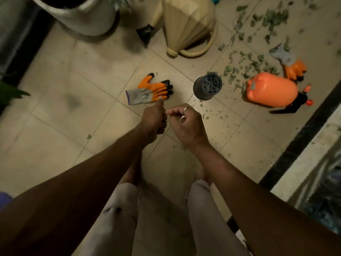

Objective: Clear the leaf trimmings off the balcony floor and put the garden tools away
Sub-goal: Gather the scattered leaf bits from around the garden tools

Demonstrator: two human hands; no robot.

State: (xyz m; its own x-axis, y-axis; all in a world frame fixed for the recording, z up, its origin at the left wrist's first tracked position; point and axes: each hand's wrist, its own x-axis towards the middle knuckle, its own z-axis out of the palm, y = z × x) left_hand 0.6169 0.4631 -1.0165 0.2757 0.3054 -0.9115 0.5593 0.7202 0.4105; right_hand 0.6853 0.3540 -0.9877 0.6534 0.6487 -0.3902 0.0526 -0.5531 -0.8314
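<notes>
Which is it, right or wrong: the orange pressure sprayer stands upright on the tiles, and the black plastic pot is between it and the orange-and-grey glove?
Wrong. The head view shows the orange pressure sprayer lying on its side on the tiles, not upright. The black plastic pot is between it and the orange-and-grey glove.

I see an upturned black pot point(207, 87) on the tiles. Left of it lies an orange glove point(149, 91), right of it an orange sprayer point(273, 91) among leaf trimmings point(258, 65). Below it, the left hand point(154, 120) and right hand point(186, 122) are curled and close together.
</notes>
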